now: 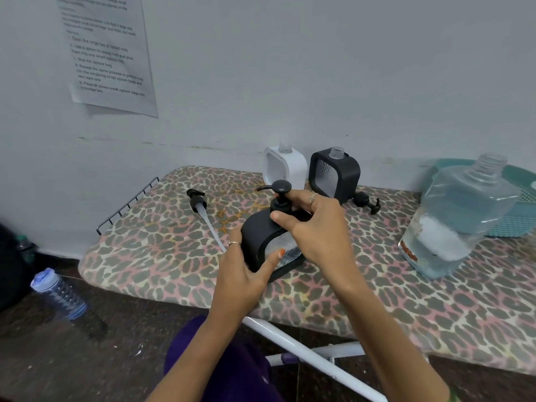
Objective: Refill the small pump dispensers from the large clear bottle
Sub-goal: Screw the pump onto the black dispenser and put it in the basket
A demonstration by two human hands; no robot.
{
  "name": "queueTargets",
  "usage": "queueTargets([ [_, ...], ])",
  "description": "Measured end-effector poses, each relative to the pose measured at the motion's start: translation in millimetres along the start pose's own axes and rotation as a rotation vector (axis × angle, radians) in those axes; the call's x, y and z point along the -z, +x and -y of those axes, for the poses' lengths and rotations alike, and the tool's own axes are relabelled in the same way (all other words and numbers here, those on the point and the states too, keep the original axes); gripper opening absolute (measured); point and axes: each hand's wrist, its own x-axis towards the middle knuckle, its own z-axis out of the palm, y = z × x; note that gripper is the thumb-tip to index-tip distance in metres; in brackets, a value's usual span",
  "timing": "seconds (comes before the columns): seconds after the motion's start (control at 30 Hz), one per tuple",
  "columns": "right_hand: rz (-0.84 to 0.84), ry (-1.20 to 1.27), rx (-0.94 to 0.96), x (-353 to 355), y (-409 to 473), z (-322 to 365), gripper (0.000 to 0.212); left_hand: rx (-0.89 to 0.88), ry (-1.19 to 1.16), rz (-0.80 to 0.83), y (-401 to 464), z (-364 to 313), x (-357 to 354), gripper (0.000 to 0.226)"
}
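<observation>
Leopard-print table carries my dispenser: left hand grips its body, right hand fingers pinch the pump. Cross-threading could leak; the open bottle stands near my elbow.

Leopard-print ironing board (against wall): three dispensers, loose pumps, large clear bottle, teal basket.

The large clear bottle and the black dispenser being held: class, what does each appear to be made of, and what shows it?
Large clear bottle: likely clear glossy plastic; the liquid shows through and the neck is threaded.
Black dispenser: seemingly matt black plastic casing round a clear textured window; it reflects little.
</observation>
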Motion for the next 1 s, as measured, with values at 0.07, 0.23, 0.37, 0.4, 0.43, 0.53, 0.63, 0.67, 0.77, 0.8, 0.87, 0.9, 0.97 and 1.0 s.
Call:
queueTargets([
  [0.07,-0.093,0.007,-0.032,-4.0,-4.1,2.0,0.036,-0.014,-0.006,0.003,-0.6,-1.0,0.7,0.054],
  [0.23,-0.26,0.015,-0.078,-14.9,-10.9,8.4,0.034,-0.063,0.02,-0.022,-1.4,-0.8,-0.3,0.049],
  [0.37,-0.319,0.038,-0.121,-25.4,-15.3,10.4,0.032,-0.048,0.043,-0.022,-1.7,0.7,-0.3,0.043],
  [0.4,-0.316,0.023,-0.129,-28.1,-16.3,10.1,0.033,-0.034,0.025,-0.011,-1.3,0.9,0.5,0.043],
  [0.43,-0.3,0.004,-0.128,-29.2,-17.0,9.6,0.033,-0.02,0.006,0.001,-1.1,0.2,1.4,0.045],
  [0.53,-0.201,-0.007,-0.056,-20.5,-12.2,3.8,0.03,-0.005,-0.005,0.022,0.0,-1.0,3.3,0.048],
  [0.63,0.034,-0.044,0.029,0.0,-0.4,-4.1,0.031,-0.011,0.003,0.025,0.1,-2.3,4.2,0.046],
  [0.67,0.129,-0.061,0.049,7.1,4.0,-6.5,0.033,-0.012,0.007,0.026,-0.1,-2.2,4.4,0.046],
  [0.77,0.407,-0.151,0.083,27.7,16.1,-12.1,0.057,0.004,0.004,0.029,-0.6,-0.4,3.9,0.045],
  [0.8,0.492,-0.186,0.085,33.0,20.4,-13.9,0.064,0.016,0.009,0.028,-0.7,0.0,3.6,0.045],
  [0.87,0.614,-0.257,0.097,39.7,28.4,-16.0,0.071,0.037,0.013,0.028,-0.6,-0.8,3.4,0.046],
  [0.9,0.637,-0.291,0.105,41.5,32.7,-16.3,0.071,0.049,0.01,0.03,-0.3,-1.4,3.5,0.045],
  [0.97,0.646,-0.38,0.147,43.9,41.3,-12.8,0.067,0.07,0.008,0.04,0.6,-4.2,3.7,0.048],
  [1.0,0.659,-0.438,0.169,45.1,44.4,-7.8,0.067,0.073,0.014,0.05,1.3,-5.5,3.7,0.052],
])
